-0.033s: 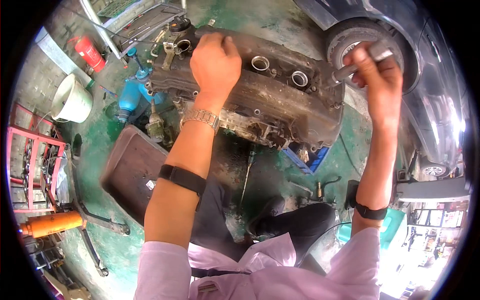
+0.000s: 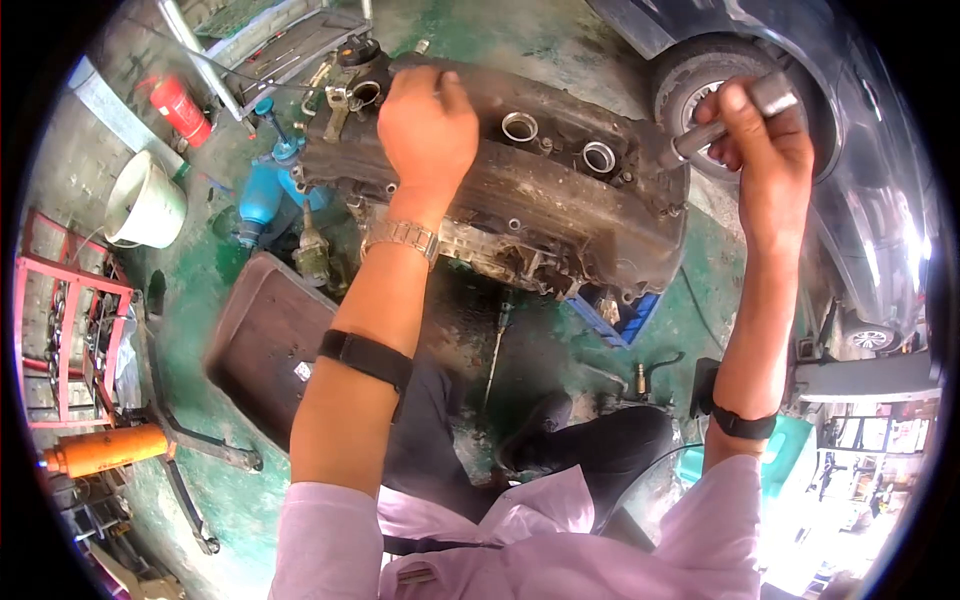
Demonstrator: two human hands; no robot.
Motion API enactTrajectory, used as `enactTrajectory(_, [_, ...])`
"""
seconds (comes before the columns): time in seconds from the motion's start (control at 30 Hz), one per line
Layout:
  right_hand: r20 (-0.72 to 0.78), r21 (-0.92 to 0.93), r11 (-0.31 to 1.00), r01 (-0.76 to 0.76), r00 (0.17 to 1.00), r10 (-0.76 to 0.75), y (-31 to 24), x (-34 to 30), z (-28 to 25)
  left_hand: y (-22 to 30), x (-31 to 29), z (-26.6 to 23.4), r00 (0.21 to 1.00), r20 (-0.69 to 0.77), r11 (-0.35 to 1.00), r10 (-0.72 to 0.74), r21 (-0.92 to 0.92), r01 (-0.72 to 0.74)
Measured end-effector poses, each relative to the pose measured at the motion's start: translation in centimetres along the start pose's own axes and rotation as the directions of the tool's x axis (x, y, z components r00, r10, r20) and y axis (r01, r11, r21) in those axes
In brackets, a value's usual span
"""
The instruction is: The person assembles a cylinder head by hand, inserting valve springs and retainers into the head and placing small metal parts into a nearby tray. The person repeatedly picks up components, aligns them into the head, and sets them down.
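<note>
A worn brown engine (image 2: pixel 560 200) stands before me, its long cover marked by round holes with bright rims. My left hand (image 2: pixel 428 125) is curled into a fist on the cover's left half, beside the oil filler cap (image 2: pixel 357 48). What its fingers hold, if anything, is hidden. To the right of the engine, my right hand (image 2: pixel 765 150) grips a grey steel tool (image 2: pixel 776 94) with a short shaft and a thick cylindrical end. The shaft points toward the engine's right end; I cannot tell if they touch.
A dark tray (image 2: pixel 270 340) lies at my left, near blue bottles (image 2: pixel 262 198) and a white bucket (image 2: pixel 147 200). A blue crate (image 2: pixel 622 325) sits below the engine. A dark car (image 2: pixel 870 190) stands close on the right. An orange cylinder (image 2: pixel 108 450) is at far left.
My right hand and the steel tool have shifted slightly right. My left hand has moved a touch left on the engine cover.
</note>
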State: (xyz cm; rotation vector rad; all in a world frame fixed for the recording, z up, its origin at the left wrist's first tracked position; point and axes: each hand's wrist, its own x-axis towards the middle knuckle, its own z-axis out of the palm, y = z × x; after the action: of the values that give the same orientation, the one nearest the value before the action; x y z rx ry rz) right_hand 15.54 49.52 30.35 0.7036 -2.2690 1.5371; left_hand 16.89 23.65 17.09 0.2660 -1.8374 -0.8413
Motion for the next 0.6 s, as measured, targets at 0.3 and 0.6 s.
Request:
enactTrajectory(0.3, [0.172, 0.204, 0.976, -0.073, 0.984, 0.037, -0.1, 0.0, 6.2, -2.2, 0.6, -0.5, 1.0, -0.007, 0.991, -0.01, -0.135, 0.009])
enactTrajectory(0.6, [0.227, 0.385, 0.917, -0.103, 0.974, 0.015, 0.2, 1.5, 11.7, -3.5, 2.8, -2.6, 0.922, 0.375, 0.995, 0.101, -0.041, -0.092])
